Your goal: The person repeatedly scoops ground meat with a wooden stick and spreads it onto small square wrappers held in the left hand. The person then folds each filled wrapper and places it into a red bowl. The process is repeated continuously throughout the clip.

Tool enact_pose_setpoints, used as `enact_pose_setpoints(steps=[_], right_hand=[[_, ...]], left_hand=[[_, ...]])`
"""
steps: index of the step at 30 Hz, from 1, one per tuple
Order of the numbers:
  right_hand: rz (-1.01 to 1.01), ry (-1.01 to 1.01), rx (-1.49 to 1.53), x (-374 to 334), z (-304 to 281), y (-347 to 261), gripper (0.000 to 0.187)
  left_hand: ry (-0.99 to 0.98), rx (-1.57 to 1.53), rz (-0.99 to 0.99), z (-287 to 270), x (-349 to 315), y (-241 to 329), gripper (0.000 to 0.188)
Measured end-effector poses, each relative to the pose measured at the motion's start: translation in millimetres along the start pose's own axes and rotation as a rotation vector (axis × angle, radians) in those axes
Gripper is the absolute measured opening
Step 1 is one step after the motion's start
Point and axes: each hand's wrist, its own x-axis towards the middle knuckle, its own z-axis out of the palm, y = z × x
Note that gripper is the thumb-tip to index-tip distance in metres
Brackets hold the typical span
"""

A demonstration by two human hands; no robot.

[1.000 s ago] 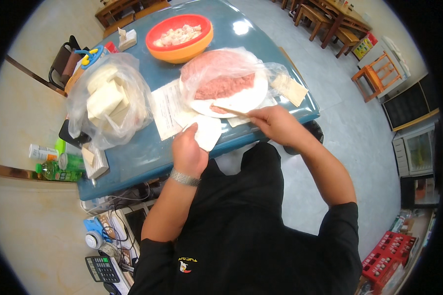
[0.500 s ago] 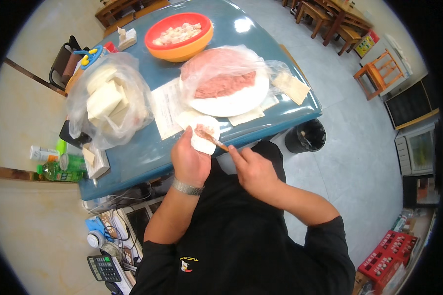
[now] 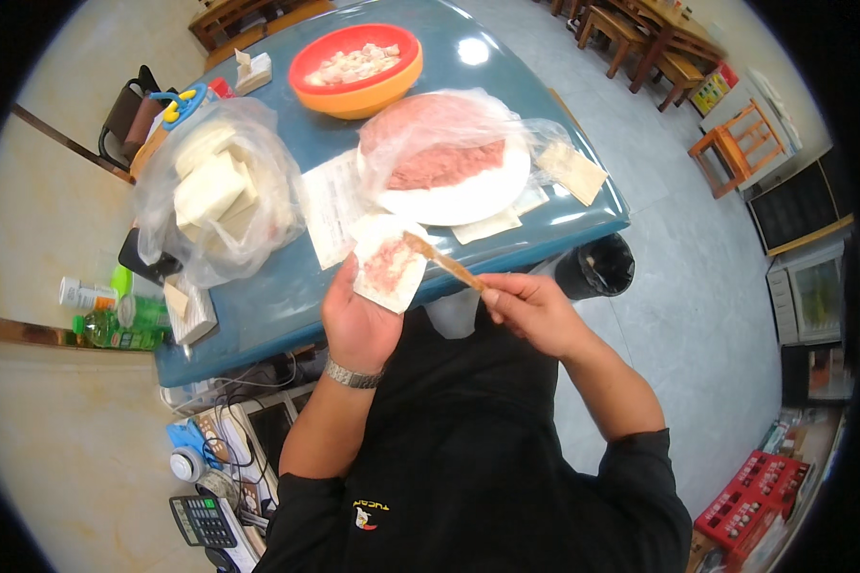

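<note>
On the palm and fingers of my left hand [image 3: 361, 320] lies a square dumpling wrapper [image 3: 403, 289], smeared with pink minced meat. My right hand [image 3: 530, 310] grips a thin wooden stick [image 3: 454, 268], whose far end touches the wrapper's upper right edge. Just beyond my hands stands a white plate [image 3: 454, 207] heaped with minced meat [image 3: 449, 164], partly draped in clear plastic. To its left, a clear plastic bag [image 3: 275, 205] holds stacks of pale wrappers [image 3: 210, 188].
Farther back, an orange bowl with a red rim [image 3: 363, 98] contains filled dumplings. Paper sheets [image 3: 330, 205] lie on the blue-green table [image 3: 258, 329]. Bottles [image 3: 124, 329] stand by its left edge, and a black bin [image 3: 597, 267] is on the floor at right.
My left hand has opened the folded wrapper out flatter, so more meat shows. My right hand has moved to the right, drawing the stick toward the wrapper's edge.
</note>
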Motion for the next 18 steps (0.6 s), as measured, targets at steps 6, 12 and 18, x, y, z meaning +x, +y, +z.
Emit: enact_pose_setpoints(steps=[6,12,18], right_hand=[[0.059,-0.093,0.108,1.5,6.1,-6.0,0.034],[0.068,-0.062,0.080,19.3,2.6,-10.8,0.034],[-0.107,0.056,0.002,18.4,7.6,-8.4,0.033]], left_hand=[[-0.048,0.018,-0.012,-9.4,-1.5,1.0,0.060],[-0.053,0.073,0.000,-1.8,-6.5,-0.7,0.062],[-0.071,0.033,-0.023,-16.3,-6.0,-0.5,0.062]])
